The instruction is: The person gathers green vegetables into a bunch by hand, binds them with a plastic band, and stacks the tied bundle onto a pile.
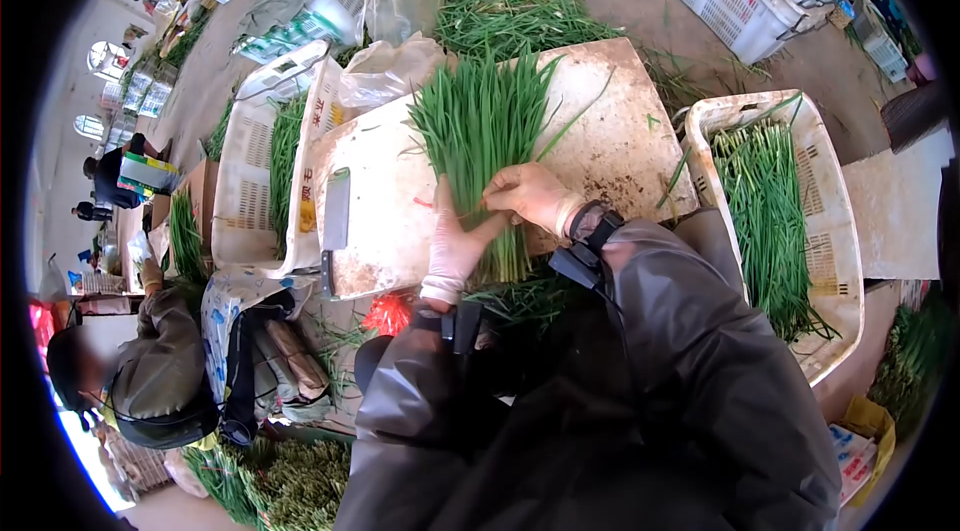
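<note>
Left hand point(457, 243) and right hand point(536, 197) grasped the green bundle point(478, 126) over the worktop point(370, 166), apparently to keep its stalks together; the cleaver point(337, 216) lay at the left edge, presumably within reach.

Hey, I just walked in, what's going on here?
A person holds a bundle of chives over a stained white board, the left hand around the stalks and the right hand at their side. A cleaver lies at the board's left edge. More chives fill much of the right-hand crate.
</note>
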`<action>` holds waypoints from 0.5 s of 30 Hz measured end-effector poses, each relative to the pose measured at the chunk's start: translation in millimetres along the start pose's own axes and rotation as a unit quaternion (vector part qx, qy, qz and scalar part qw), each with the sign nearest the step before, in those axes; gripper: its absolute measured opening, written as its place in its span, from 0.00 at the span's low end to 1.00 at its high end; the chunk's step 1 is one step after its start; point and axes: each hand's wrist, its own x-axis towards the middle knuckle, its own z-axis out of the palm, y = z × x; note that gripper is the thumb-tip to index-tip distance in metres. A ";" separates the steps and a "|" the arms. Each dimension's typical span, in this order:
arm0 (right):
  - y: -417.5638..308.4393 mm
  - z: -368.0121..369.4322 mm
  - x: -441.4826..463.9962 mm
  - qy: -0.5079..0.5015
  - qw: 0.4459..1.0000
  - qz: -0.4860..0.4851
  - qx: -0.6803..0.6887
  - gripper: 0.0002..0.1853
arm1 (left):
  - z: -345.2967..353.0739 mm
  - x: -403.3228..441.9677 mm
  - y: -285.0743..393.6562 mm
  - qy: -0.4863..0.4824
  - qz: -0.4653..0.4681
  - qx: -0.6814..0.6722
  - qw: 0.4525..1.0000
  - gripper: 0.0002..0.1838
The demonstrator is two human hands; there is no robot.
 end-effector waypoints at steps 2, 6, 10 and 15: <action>-0.7 3.3 -1.1 0.001 1.000 0.007 0.027 0.06 | -6.3 2.0 3.4 0.035 -0.034 -0.061 0.997 0.51; -2.3 5.5 -4.5 0.006 1.000 -0.001 0.024 0.06 | -21.3 -0.5 2.1 0.150 -0.075 -0.100 0.981 0.44; -1.2 4.6 -4.1 0.005 1.000 -0.019 0.010 0.07 | -38.9 -1.1 -2.2 0.255 -0.144 -0.116 0.949 0.36; -2.9 6.2 -2.8 0.003 1.000 -0.024 -0.001 0.07 | -69.6 5.4 -24.3 0.334 -0.156 -0.061 0.927 0.27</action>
